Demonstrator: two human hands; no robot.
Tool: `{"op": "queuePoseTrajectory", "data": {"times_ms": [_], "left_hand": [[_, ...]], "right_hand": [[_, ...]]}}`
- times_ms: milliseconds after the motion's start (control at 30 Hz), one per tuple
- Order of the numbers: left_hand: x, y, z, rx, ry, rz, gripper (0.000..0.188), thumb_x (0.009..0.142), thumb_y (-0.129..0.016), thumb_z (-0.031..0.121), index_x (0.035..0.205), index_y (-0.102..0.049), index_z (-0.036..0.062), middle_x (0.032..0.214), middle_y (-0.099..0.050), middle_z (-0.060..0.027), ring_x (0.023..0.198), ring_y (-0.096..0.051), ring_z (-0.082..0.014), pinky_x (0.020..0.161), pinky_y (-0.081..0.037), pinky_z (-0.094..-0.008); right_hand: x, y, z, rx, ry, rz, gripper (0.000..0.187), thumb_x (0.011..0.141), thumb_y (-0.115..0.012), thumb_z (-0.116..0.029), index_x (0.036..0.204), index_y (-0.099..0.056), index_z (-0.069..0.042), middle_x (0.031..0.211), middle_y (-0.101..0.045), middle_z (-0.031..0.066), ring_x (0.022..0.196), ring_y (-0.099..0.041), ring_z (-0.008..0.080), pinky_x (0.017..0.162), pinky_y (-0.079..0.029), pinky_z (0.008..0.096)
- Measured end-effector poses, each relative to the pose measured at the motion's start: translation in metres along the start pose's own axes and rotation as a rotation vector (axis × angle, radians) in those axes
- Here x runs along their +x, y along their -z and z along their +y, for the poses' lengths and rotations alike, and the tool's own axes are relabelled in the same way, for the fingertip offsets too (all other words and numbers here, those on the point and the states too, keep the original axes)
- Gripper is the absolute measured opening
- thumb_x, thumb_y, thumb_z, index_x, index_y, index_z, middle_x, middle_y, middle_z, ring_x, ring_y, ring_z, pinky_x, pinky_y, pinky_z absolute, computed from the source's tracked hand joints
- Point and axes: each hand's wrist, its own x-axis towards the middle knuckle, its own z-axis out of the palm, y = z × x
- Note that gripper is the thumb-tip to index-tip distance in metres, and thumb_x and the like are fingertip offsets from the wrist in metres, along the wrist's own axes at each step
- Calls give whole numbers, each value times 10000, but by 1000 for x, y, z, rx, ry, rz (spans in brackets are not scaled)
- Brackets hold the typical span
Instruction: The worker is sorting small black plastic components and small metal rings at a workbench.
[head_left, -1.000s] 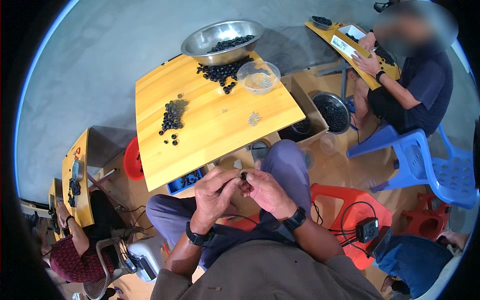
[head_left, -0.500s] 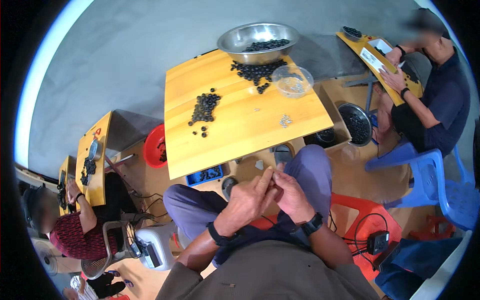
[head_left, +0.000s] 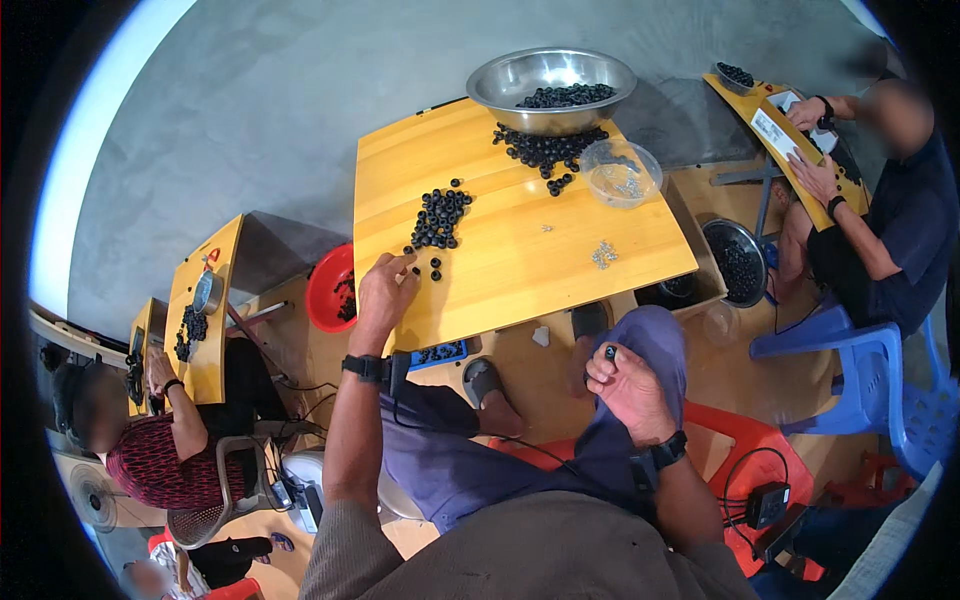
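At the left edge of the yellow table, my left hand reaches with finger and thumb apart around a small loose black round piece. Two more such pieces lie just to its right, and a cluster of black round pieces sits beyond. Over my right thigh, my right hand is closed on a small black piece that pokes up from its fingertips. A little pile of small silvery parts rests on the right side of the table.
A large steel bowl of black pieces stands at the table's back, beside a clear plastic bowl holding silvery parts. A red basin and a blue tray are below. Co-workers sit at tables left and right.
My hands were together over my lap and have parted. The left went forward and left to the table; the right stays over my thigh with the black piece. The view has shifted slightly.
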Motion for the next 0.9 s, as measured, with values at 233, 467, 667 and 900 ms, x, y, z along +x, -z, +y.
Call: {"op": "queuePoseTrajectory", "data": {"times_ms": [233,467,667,900], "left_hand": [[5,4,-12,32,-122,-18,180,820,-693,57,989,-739,15,867,-684,-140,728,-673,-295,689,-540,-397],[-58,39,94,-411,108,-145,85,877,-718,35,946,-698,-9,719,-624,-12,636,-563,-77,604,-481,-249],[-78,55,142,-309,-157,-223,145,802,-723,-35,940,-697,-1,845,-680,-103,681,-653,-198,608,-519,-321],[-74,46,148,-222,-217,-230,145,782,-728,-33,917,-691,2,789,-630,-95,647,-628,-195,569,-499,-319]], "right_hand": [[13,-8,13,-3,-51,8,215,1016,-593,-241,1084,-612,-38,880,-524,-2,850,-493,131,757,-423,284],[48,-36,45,-76,-126,-58,225,1011,-602,-214,1143,-656,-40,1064,-619,60,931,-554,152,773,-469,301],[72,-66,68,-129,-154,-95,258,1029,-597,-179,1235,-667,-41,1207,-686,57,1079,-646,165,847,-544,317],[75,-56,74,-139,-130,-78,273,1019,-613,-163,1249,-664,-24,1193,-694,81,1086,-668,184,925,-557,359]]}}
